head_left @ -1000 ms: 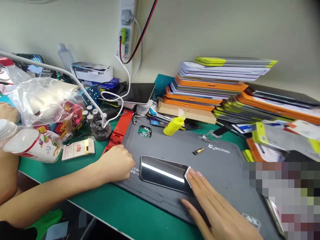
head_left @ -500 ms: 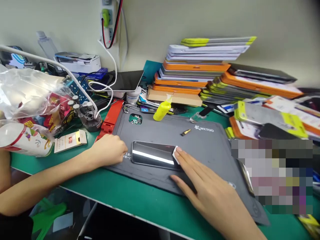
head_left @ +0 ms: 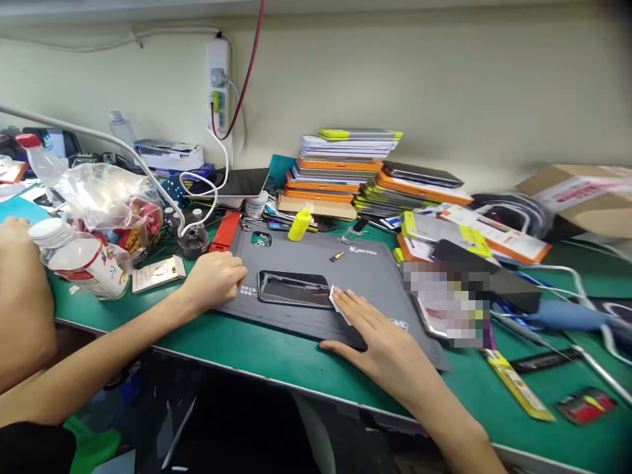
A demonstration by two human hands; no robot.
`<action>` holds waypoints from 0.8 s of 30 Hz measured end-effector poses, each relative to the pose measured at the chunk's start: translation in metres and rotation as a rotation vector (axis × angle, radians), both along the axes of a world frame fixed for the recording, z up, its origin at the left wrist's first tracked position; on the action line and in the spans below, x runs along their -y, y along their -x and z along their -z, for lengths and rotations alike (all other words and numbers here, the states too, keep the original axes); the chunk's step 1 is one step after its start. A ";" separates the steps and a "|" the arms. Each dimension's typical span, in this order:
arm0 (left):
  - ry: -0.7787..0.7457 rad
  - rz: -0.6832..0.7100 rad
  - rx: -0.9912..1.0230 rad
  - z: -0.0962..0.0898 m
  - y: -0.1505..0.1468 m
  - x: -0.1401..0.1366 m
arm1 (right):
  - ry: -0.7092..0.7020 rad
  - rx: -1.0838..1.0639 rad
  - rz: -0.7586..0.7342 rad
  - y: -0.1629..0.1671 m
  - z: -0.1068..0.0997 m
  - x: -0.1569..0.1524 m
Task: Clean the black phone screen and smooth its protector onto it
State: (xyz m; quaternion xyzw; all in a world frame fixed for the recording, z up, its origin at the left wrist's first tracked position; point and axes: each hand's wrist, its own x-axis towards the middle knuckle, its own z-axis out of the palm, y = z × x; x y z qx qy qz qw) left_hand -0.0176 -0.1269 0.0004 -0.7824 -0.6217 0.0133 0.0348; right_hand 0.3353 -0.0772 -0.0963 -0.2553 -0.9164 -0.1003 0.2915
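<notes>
A: What crowds the green surface?
B: Along its back edge, a stack of flat boxes. Toward the left edge, a clear plastic bag and a labelled bottle. Toward the right edge, a blue-handled tool.
A: Anything near the smartphone?
B: A yellow squeeze bottle stands by the back edge of the grey mat, and a small brass tip lies between them. The phone itself lies flat near the mat's front edge.
A: And the hands?
B: The right hand is flat, fingers stretched over a white wipe at the phone's right end, hiding part of it. The left hand is clenched by the mat's front-left corner; I can't tell whether anything is inside.
A: Different from half a second ago?
B: The view takes in more at right, including a cardboard box. The screen's bright stripe has become duller, broken reflections. Both hands keep their poses.
</notes>
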 end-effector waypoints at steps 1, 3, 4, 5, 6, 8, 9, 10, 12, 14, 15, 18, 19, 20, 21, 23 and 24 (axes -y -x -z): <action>-0.055 -0.014 0.015 0.001 0.005 0.006 | -0.022 -0.014 0.005 -0.002 0.000 0.002; -0.179 -0.069 0.054 0.007 0.015 0.021 | -0.052 -0.020 0.006 -0.004 0.001 0.005; -0.223 -0.091 0.076 0.012 0.020 0.029 | -0.062 -0.019 0.003 -0.004 0.001 0.006; -0.261 -0.108 0.093 0.017 0.024 0.036 | -0.072 -0.020 0.001 -0.005 0.002 0.007; -0.288 -0.123 0.103 0.023 0.029 0.043 | -0.087 -0.024 0.002 -0.004 0.003 0.007; -0.299 -0.151 0.125 0.036 0.035 0.053 | -0.120 -0.027 0.001 -0.004 0.004 0.007; -0.274 -0.167 0.162 0.041 0.037 0.057 | -0.133 -0.023 -0.001 -0.003 0.005 0.007; -0.238 -0.180 0.210 0.044 0.038 0.059 | -0.141 -0.013 -0.003 -0.003 0.006 0.006; -0.176 -0.211 0.320 0.048 0.038 0.061 | -0.136 0.010 -0.007 -0.003 0.008 0.005; -0.142 -0.250 0.396 0.047 0.035 0.060 | -0.115 0.026 -0.018 -0.004 0.009 0.002; -0.134 -0.270 0.414 0.046 0.033 0.060 | -0.102 0.030 -0.023 -0.005 0.010 0.001; -0.112 -0.306 0.394 0.043 0.027 0.063 | -0.071 0.018 -0.025 -0.007 0.012 -0.001; -0.117 -0.309 0.374 0.043 0.025 0.065 | -0.065 0.013 -0.019 -0.008 0.012 0.000; -0.124 -0.309 0.355 0.042 0.024 0.067 | -0.061 0.012 -0.012 -0.009 0.013 0.000; -0.133 -0.304 0.341 0.042 0.022 0.070 | -0.059 0.011 -0.010 -0.010 0.015 0.001; -0.157 -0.281 0.324 0.043 0.021 0.075 | -0.055 0.001 -0.012 -0.010 0.017 0.003; -0.169 -0.267 0.318 0.042 0.021 0.077 | -0.050 -0.009 -0.013 -0.010 0.019 0.003</action>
